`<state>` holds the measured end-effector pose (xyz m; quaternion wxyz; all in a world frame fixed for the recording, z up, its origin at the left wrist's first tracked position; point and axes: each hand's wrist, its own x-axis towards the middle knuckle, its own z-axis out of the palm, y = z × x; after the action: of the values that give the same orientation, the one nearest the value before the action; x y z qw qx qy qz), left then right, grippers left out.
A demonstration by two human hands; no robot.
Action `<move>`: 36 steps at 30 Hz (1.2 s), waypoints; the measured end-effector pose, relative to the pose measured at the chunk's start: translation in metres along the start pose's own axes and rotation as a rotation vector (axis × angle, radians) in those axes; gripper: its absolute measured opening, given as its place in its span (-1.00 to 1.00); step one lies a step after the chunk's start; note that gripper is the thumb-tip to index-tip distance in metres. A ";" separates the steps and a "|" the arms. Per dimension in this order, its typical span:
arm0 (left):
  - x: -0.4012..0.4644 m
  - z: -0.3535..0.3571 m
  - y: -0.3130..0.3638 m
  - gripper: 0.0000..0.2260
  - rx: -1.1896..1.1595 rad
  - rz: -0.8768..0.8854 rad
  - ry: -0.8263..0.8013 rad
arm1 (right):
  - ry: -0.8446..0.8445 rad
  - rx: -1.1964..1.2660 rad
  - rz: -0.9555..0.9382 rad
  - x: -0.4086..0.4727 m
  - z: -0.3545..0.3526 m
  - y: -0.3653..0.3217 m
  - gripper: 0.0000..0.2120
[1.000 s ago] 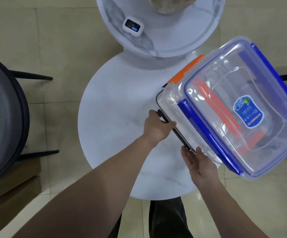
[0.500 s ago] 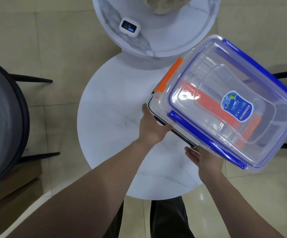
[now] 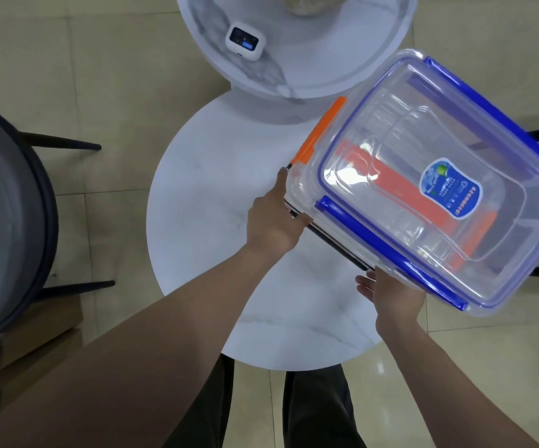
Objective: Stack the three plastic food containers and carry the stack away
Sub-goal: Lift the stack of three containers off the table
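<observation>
Both hands' fingers vanish under the stack (image 3: 423, 189), gripping it. Left hand (image 3: 274, 221), right hand (image 3: 394, 295). A device (image 3: 244, 43) sits on the far desk (image 3: 326, 59).

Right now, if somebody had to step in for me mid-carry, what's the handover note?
Left hand: gripping the near left corner of the stack, thumb on top.
Right hand: under the near long edge, supporting from below.
Stack: the blue-clipped container is on top, the orange-clipped container beneath it, and a black-edged container at the bottom. It is tilted, overhanging the right side of the lower round table; whether it touches the table I cannot tell.
Done: stacking.
Left: carry the stack away.
</observation>
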<state>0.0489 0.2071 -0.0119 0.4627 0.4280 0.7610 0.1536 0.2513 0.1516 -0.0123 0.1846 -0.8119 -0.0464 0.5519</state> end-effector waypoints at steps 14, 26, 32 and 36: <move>0.018 -0.002 0.031 -0.68 0.121 -0.035 -0.045 | -0.098 0.140 -0.132 -0.001 -0.015 -0.013 -0.75; 0.058 0.020 0.043 -0.39 0.083 0.009 -0.020 | -0.001 0.125 -0.064 0.021 -0.022 -0.059 -0.64; 0.075 0.028 0.058 -0.31 0.033 0.007 -0.020 | 0.021 0.143 -0.085 0.026 -0.025 -0.086 -0.70; 0.087 0.028 0.065 -0.28 0.037 0.022 -0.031 | 0.013 0.132 -0.052 0.033 -0.026 -0.099 -0.84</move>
<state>0.0874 0.3101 -0.0351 0.4646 0.4471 0.7518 0.1377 0.3005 0.2462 0.0019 0.2522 -0.8001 -0.0298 0.5435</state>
